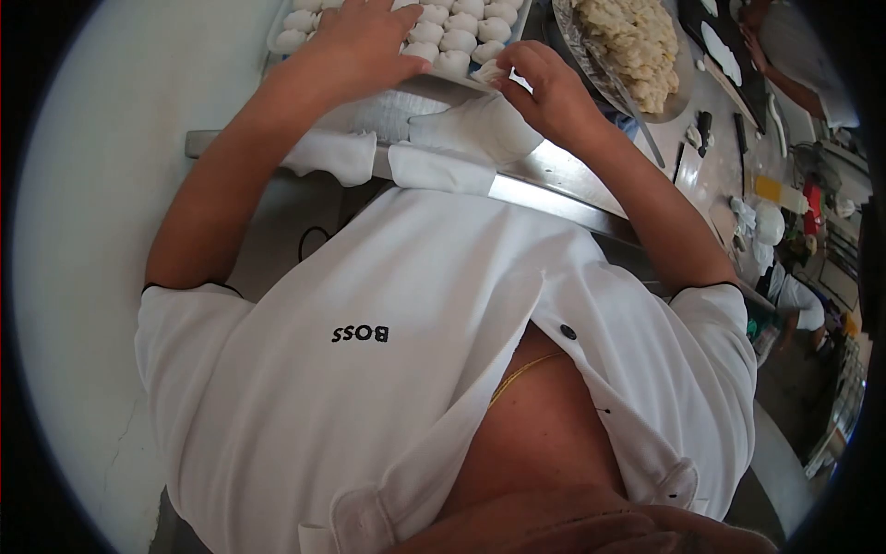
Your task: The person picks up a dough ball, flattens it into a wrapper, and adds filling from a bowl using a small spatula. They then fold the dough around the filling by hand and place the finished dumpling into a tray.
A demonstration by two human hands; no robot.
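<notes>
Rows of round white dough pieces (458, 40) fill a tray (277, 37) at the top of the view. Over the tray's left part lies my left hand (365, 46), its fingers spread and its thumb beside the front row. At the tray's front right corner, my right hand (544, 88) pinches a white dough piece (488, 73) between thumb and fingers. Below the tray, a white cloth (475, 129) lies on the metal table (563, 171).
A large metal bowl (685, 78) of pale chunky filling (632, 46) stands right of the tray. Farther right are knives, a yellow bottle (780, 194) and a co-worker's arm (784, 74). Another person (798, 300) is at the far right. A wall (83, 231) stands at the left.
</notes>
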